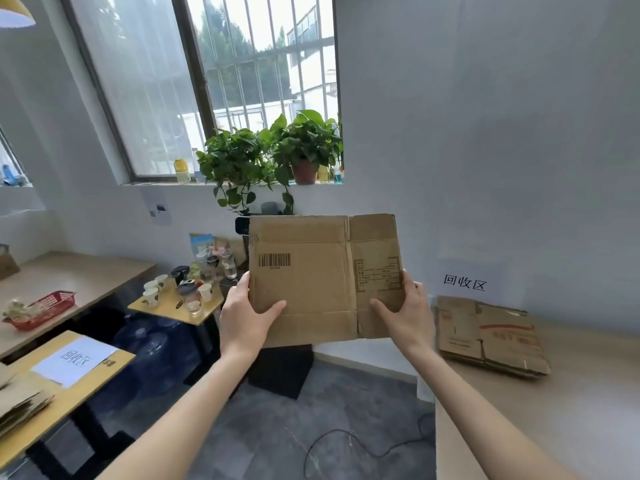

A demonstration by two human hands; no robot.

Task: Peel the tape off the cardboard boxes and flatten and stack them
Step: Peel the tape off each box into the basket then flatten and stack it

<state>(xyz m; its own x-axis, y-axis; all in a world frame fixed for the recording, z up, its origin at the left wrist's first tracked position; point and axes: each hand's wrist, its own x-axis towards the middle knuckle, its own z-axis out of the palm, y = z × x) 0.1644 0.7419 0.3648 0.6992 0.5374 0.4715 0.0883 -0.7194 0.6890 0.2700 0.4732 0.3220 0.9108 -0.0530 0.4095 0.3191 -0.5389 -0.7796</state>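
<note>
A flattened brown cardboard box [318,278] with a printed barcode is held upright in the air in front of me. My left hand [246,313] grips its lower left edge, thumb on the front face. My right hand [405,313] grips its lower right edge, thumb on the front. A stack of flattened cardboard boxes [488,336] lies on the wooden table [554,410] at the right, under a white paper sign [465,282] on the wall. More flattened cardboard [20,403] lies at the lower left.
A yellow table [69,393] with a paper sign stands at the lower left. A small table [180,308] carries cups and jars. A red basket [45,310] sits on a long bench. Potted plants [270,157] fill the windowsill. Water jugs [152,344] and a cable [346,441] lie on the floor.
</note>
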